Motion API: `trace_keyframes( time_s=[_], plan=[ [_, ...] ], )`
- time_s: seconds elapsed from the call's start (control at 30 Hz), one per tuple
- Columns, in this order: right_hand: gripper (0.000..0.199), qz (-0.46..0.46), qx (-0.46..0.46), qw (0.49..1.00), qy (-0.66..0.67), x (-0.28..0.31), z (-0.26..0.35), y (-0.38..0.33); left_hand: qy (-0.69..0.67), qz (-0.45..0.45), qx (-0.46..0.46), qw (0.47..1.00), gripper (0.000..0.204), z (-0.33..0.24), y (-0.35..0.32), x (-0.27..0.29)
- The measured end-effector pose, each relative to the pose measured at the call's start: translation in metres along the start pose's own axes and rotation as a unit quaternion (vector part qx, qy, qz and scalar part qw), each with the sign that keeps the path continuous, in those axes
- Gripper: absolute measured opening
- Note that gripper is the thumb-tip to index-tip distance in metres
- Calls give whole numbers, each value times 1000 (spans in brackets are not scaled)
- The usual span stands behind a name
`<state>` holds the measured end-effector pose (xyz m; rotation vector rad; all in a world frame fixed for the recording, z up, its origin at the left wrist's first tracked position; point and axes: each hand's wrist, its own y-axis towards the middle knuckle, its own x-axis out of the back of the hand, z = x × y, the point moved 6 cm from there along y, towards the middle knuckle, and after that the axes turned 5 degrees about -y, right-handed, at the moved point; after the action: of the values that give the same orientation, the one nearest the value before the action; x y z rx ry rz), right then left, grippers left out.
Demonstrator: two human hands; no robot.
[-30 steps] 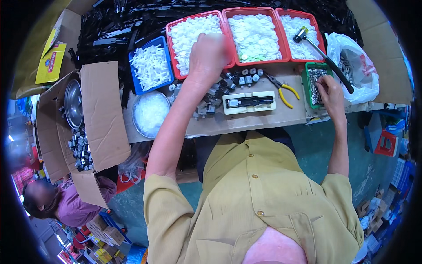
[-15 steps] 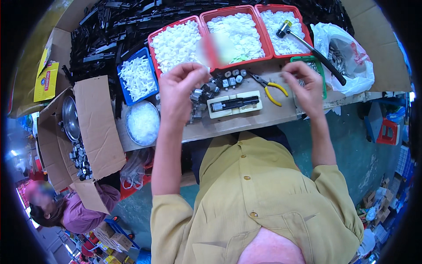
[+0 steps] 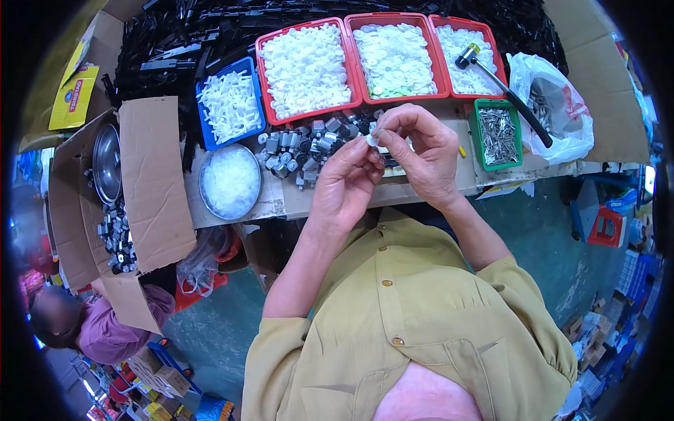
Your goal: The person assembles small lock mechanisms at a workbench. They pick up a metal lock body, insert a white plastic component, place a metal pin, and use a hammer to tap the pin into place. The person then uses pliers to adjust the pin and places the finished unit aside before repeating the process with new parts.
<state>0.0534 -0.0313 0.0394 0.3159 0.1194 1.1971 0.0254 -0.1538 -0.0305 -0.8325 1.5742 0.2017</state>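
The person's left hand (image 3: 345, 184) and right hand (image 3: 421, 153) meet above the bench edge, fingertips pinched together on a small white part (image 3: 375, 139) held between them. Just beyond the left hand lies a heap of small grey metal pieces (image 3: 302, 146). Further out sit three red trays of white parts (image 3: 306, 67), with a blue tray (image 3: 226, 105) and a round bowl (image 3: 229, 181) off to the left. To the right of the right hand stand a green tray of nails (image 3: 497, 133) and a hammer (image 3: 502, 88).
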Motion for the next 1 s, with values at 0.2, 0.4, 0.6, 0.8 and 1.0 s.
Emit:
trace_keyframes(
  time_s=[0.2, 0.4, 0.6, 0.8, 1.0],
  plan=[
    [9, 2, 17, 1000, -26, 5, 0, -2, -43, -32, 13, 998, 17, 8, -3, -1],
    [11, 13, 39, 997, -70, 14, 3, -3, -8, -28, 14, 999, 16, 12, -2, -3],
    [12, 32, 49, 988, -144, 18, 5, 0, 12, -38, 3, 999, 13, 15, -5, -3],
    [14, 31, 99, 983, -155, 14, 12, -10, 42, -23, -21, 999, 11, 11, -7, 5],
    [13, 84, 78, 980, -161, 6, 11, -10, 258, -33, -150, 954, 23, -8, -20, 3]
  ],
)
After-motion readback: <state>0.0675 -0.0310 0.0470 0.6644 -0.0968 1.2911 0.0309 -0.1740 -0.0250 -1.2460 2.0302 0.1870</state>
